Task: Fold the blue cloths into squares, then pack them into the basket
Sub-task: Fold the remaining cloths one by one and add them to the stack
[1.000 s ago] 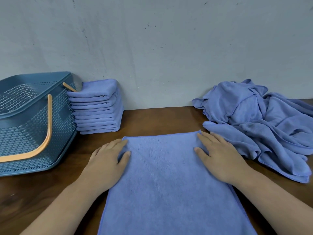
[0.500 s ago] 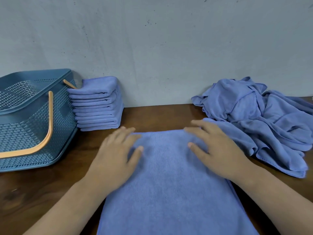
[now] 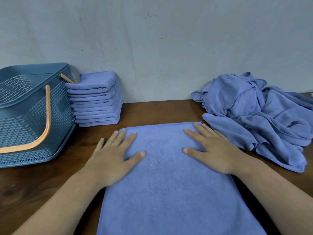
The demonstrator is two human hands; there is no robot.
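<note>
Nothing gripped: left hand [image 3: 113, 158], right hand [image 3: 215, 150] pressed flat on far end of blue cloth [image 3: 169, 192]. Long axis directed toward body; next fold judged lengthwise, hands equally near.

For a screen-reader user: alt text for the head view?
A left hand and right hand lie flat on a blue cloth on a table. Folded cloths and a basket stand left, a crumpled heap right.

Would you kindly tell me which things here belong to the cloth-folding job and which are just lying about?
Belongs to the job: spread cloth, left hand and right hand pressing flat on it, stack of folded cloths, heap of unfolded cloths, basket.
Just there: wooden table, wall.
</note>
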